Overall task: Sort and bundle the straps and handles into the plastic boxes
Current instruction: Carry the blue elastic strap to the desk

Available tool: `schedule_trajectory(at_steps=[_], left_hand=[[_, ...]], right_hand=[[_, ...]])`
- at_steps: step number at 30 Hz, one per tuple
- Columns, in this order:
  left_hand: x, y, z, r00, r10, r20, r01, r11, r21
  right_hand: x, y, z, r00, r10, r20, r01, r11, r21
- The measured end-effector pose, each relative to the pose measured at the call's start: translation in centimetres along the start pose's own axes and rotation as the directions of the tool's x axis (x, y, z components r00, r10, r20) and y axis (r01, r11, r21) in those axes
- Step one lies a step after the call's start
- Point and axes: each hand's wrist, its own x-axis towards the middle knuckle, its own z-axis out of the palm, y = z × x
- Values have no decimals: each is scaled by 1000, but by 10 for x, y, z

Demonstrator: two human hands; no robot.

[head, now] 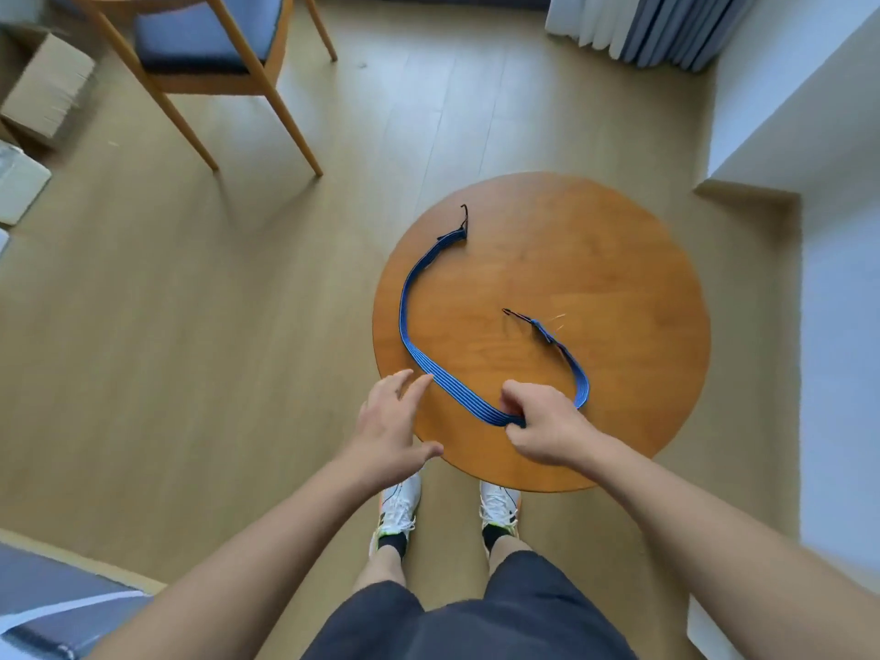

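Note:
A long blue striped strap (pixel 413 347) with a black hook at each end lies in a loose U on the round wooden table (pixel 619 288). My right hand (pixel 543 423) pinches the strap at its near bend, close to the table's front edge. My left hand (pixel 390 421) hovers with its fingers spread over the table's near-left rim, its fingertips just beside the strap. No plastic box is in view.
A wooden chair (pixel 214 50) with a blue seat stands on the floor at the back left. Cardboard boxes (pixel 45 88) lie at the far left. Curtains (pixel 652 26) hang at the back right beside a white wall. My feet stand just under the table's near edge.

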Motion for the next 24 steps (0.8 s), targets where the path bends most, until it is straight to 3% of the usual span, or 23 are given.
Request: schedule_trajectory(at_steps=[2,5,9,13,15,20,24], left_hand=[[7,20,-24,996,80,29,-81,997,15],[10,57,-65,970,244,-13,-243,959,-143],[3,92,-114,915,338,-220,-399,838,-372],[-18,123,-162,841,448,-303,-540,667,-513],[-31,136,-183,834,458,-308,-549,634,-545],[-71,170,-223,766,517,-382,-620,438,-651],[-108,192,-239,730,587,-349,-622,361,-695]], right_hand=[[-17,-35,-31,993,-63,-100,79,984,161],[-40,-85,-81,957,-113,-266,198,927,319],[-71,-133,-134,890,-134,-436,329,851,410],[-105,-152,-167,803,-105,-587,462,732,501],[-118,-154,-171,768,-86,-634,501,699,511],[-139,-159,-154,731,-17,-682,503,688,523],[-145,-158,-130,816,-13,-578,416,708,571]])
